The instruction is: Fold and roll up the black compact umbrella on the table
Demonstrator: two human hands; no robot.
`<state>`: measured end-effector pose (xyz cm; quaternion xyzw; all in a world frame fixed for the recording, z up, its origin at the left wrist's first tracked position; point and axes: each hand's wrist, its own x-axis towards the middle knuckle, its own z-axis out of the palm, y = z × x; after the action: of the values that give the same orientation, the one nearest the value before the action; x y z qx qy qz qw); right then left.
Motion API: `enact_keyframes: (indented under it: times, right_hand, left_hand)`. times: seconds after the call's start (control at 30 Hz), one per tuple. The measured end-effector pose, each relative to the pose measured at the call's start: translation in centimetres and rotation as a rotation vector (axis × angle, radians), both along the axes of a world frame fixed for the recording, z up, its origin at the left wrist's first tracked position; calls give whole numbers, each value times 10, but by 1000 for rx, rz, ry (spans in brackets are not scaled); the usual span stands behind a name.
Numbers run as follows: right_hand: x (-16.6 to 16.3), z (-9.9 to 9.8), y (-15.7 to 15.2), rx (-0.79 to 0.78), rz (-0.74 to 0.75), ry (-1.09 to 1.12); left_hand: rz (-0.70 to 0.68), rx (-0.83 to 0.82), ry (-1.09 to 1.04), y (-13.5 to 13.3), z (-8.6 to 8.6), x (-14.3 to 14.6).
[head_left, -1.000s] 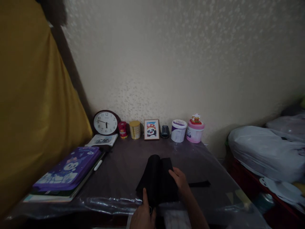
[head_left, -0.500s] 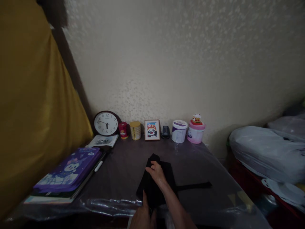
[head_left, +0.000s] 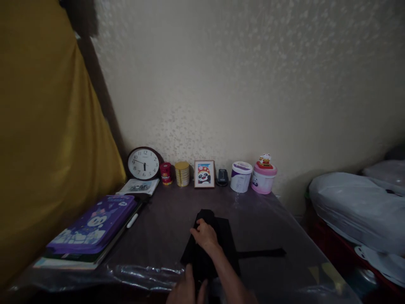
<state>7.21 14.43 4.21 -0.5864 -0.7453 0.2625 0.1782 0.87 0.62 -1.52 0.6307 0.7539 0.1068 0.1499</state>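
Observation:
A black cloth (head_left: 226,245) lies partly folded on the table, with a narrow black strap (head_left: 262,253) stretched out to its right. My right hand (head_left: 205,237) is on its upper part, fingers bent and gripping the fabric near a raised, rounded fold. At the near edge of the cloth is my left hand (head_left: 183,289), lower in the view. Its index finger lies stretched along the fabric and its thumb stands apart; the other fingers are hard to make out in the dark.
The table (head_left: 171,219) has a clear plastic cover. Along the wall stand a clock (head_left: 144,164), a red can (head_left: 166,174), a yellow tin (head_left: 182,174), a panda picture frame (head_left: 204,174) and two tubs (head_left: 241,177). A purple case (head_left: 95,226) and a white pen (head_left: 132,221) lie left.
My right hand has shifted slightly down over the cloth, and the fold beneath it looks rounder. My left hand has moved a little left and down. The view has shifted slightly.

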Motion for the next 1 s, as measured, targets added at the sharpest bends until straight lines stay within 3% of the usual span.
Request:
enact_keyframes:
  times: [0.07,0.13,0.23,0.4,0.53,0.77,1.0]
  right_hand:
    - [1,1,-2,0,42,10]
    - [3,3,-5,10,84,23]
    - [4,7,-11,49,153,11]
    - [8,6,-14,76,213,11]
    - [16,-2,-19,140,263,146]
    - [45,-13,-28,448,284,291]
    - [49,-30,23,508,308,187]
  left_hand:
    - [-52,302,101,3,-7,0]
    - [-216,487,168,9,-8,1]
    - [-365,563,173,21,-5,2]
    - [-362,687,268,32,-18,0]
    - [-378,624,254,32,-31,-3]
    - [-401,531,180,34,-27,-1]
    - [-227,563,238,33,-41,17]
